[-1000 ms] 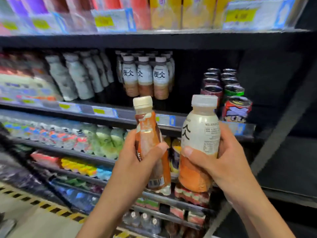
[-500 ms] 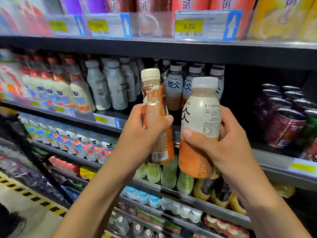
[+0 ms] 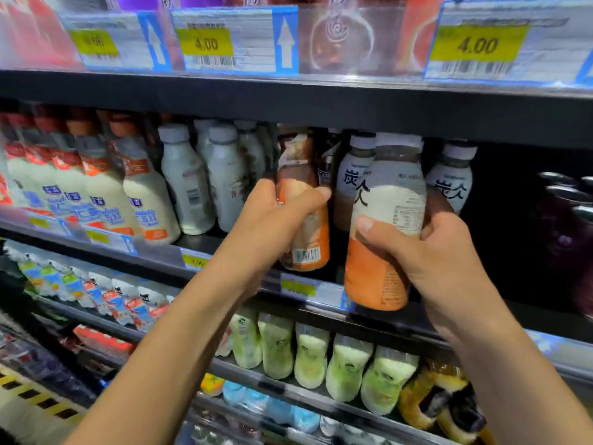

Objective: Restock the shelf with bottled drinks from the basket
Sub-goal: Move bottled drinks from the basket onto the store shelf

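Note:
My left hand point(image 3: 272, 216) grips a slim orange-and-brown bottle point(image 3: 305, 232), held upright with its cap under the shelf above. My right hand point(image 3: 426, 252) grips a fatter bottle with a white label and orange base point(image 3: 385, 239), also upright, in front of the shelf edge point(image 3: 308, 289). Both bottles sit just in front of a row of matching white-labelled bottles point(image 3: 452, 178) standing on that shelf. The basket is out of view.
White milk-type bottles point(image 3: 189, 187) and red-capped cream bottles point(image 3: 102, 194) fill the shelf to the left. Dark cans point(image 3: 564, 216) stand at the right. A dark gap lies between the matching bottles and the cans. Green bottles point(image 3: 308, 361) line the shelf below. Price tags point(image 3: 205, 43) hang above.
Both hands have carried their bottles up and forward, close to the shelf's row of matching bottles. The view has closed in on the shelf.

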A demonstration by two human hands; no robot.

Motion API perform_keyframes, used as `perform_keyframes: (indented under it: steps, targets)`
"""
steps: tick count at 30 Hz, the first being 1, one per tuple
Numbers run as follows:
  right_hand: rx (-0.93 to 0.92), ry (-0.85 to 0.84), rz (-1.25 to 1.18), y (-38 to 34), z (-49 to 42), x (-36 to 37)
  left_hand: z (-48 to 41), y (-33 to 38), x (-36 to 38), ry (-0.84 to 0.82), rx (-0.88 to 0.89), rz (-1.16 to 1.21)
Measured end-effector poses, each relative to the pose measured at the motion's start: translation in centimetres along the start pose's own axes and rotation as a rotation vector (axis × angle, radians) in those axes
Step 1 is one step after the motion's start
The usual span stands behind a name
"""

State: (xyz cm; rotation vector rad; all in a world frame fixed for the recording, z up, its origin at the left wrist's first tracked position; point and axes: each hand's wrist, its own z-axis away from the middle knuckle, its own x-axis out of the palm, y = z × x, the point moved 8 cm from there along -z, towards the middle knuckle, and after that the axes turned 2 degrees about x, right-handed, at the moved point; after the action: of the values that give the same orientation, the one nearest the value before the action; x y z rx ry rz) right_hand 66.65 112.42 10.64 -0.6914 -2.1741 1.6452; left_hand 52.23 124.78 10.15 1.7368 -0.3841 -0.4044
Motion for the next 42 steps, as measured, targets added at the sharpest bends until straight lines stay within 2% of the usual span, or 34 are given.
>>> perform_keyframes:
  steps: [5, 8, 13, 17, 23, 27, 32, 42]
  targets:
    - [-0.012, 0.112, 0.075, 0.2, -1.2, 0.4, -4.8, -1.6, -1.4, 0.048, -0.076, -0.069]
    - [0.008, 0.162, 0.116, 0.9, -2.2, 1.0, -8.1, -2.4, -1.2, 0.085, -0.062, -0.005]
    - [0.024, 0.245, 0.179, 2.7, -4.0, 2.6, -13.0, -5.2, -1.2, 0.013, -0.050, -0.150]
    - [0.136, 0.259, 0.251, 5.5, -5.2, 3.1, -15.0, -5.6, -0.7, -0.030, -0.042, -0.216]
    - [0.105, 0.293, 0.371, 5.3, -5.7, 3.1, -17.3, -6.5, 0.0, -0.061, 0.024, -0.277]
    - [0.106, 0.310, 0.431, 5.2, -5.8, 3.1, -19.4, -7.8, 0.7, -0.090, 0.006, -0.198]
    - [0.146, 0.337, 0.498, 5.4, -6.8, 3.1, -20.1, -7.7, 1.2, -0.031, 0.038, -0.205]
    - [0.171, 0.361, 0.556, 5.3, -7.5, 2.9, -22.3, -9.1, 1.9, -0.013, 0.001, -0.164]
